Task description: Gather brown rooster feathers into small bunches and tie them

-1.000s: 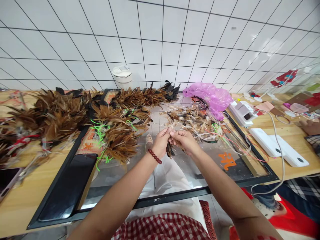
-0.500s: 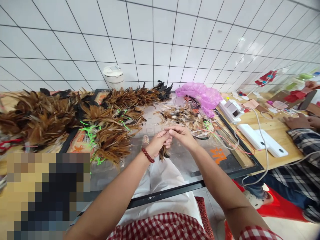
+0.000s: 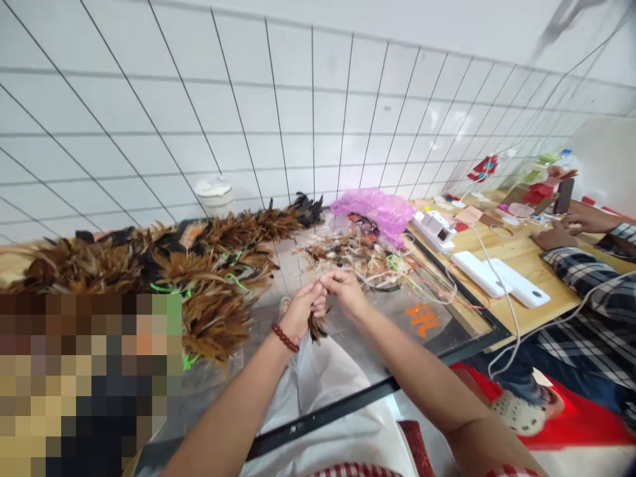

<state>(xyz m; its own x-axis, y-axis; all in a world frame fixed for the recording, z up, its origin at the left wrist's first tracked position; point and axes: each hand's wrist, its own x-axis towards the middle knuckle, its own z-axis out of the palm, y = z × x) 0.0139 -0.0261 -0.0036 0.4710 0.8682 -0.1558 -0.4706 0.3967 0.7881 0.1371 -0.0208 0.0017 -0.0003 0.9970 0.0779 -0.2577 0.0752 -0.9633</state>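
Note:
Above the near edge of the glass-topped table, my left hand (image 3: 304, 309) is closed around a small bunch of brown and black feathers (image 3: 317, 328), whose dark tips hang below the fist. A dark red bead bracelet (image 3: 285, 338) circles that wrist. My right hand (image 3: 345, 291) meets it at the thumb, its fingertips pinched together; whatever lies between them is too small to make out. Just beyond both hands spreads a loose pile of mixed feathers (image 3: 348, 250). To the left lie thick bundles of brown feathers (image 3: 216, 324), some tied with bright green string (image 3: 237, 283).
A pink plastic bag (image 3: 370, 207) and a white lidded container (image 3: 214, 196) stand by the tiled wall. On the right are a power strip (image 3: 432, 230), white power banks (image 3: 501, 278) and a loose cable (image 3: 517, 331). A co-worker's hands (image 3: 556, 235) rest over the wooden table.
The view has tilted, so the table appears lower and shifted left. My hands remain together around the feather bunch. Both of the co-worker's hands now show more fully.

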